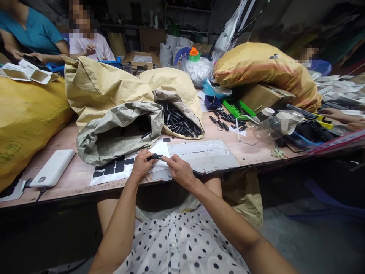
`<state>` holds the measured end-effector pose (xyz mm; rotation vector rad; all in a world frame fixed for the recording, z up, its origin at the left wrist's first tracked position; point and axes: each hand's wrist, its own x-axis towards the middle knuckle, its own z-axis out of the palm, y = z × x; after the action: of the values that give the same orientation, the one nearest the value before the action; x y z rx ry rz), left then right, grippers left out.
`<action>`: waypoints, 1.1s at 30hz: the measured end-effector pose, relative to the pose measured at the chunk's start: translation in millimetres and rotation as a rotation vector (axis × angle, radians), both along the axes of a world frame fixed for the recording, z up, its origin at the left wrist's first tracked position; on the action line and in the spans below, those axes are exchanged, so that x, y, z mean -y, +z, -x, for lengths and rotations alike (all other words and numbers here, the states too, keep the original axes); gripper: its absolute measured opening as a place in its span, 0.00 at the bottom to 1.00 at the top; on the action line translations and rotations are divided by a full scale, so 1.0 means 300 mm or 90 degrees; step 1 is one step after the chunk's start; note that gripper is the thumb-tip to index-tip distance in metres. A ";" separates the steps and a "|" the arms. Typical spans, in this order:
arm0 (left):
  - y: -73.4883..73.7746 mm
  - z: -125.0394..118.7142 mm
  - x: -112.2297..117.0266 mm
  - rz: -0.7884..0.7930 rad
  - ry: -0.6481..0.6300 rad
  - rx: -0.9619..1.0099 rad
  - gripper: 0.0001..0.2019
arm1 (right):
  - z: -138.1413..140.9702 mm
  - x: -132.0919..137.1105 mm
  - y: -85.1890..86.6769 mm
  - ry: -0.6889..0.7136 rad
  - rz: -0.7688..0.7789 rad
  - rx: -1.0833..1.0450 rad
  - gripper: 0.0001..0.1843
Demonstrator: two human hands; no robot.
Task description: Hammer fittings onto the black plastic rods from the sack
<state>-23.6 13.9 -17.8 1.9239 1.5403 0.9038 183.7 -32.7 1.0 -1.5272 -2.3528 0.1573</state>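
My left hand (pixel 143 164) is closed round a small black cylindrical part (pixel 154 156) at the table's near edge. My right hand (pixel 179 169) pinches at the right end of that same part, fingertips pressed together. Both hands hover over a white sticker sheet (pixel 114 172) with black rectangular labels. Just behind them an open woven sack (pixel 122 125) spills many black parts (pixel 179 121) of the same kind.
A white power bank (pixel 53 168) lies at the left. A grey flat sheet (pixel 203 156) lies right of my hands. Yellow sacks (pixel 25 121), a plastic bottle (pixel 273 123), green trays (pixel 235 108) and loose black parts crowd the table. Other people sit at the far left and the right.
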 end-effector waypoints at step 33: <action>-0.016 -0.006 0.001 -0.005 -0.010 -0.020 0.10 | -0.068 -0.228 -0.047 -0.104 -0.028 0.058 0.18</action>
<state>-21.9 13.5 -22.6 1.9625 1.5401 0.8780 204.2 35.8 -13.1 -1.7310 -2.2701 -0.0030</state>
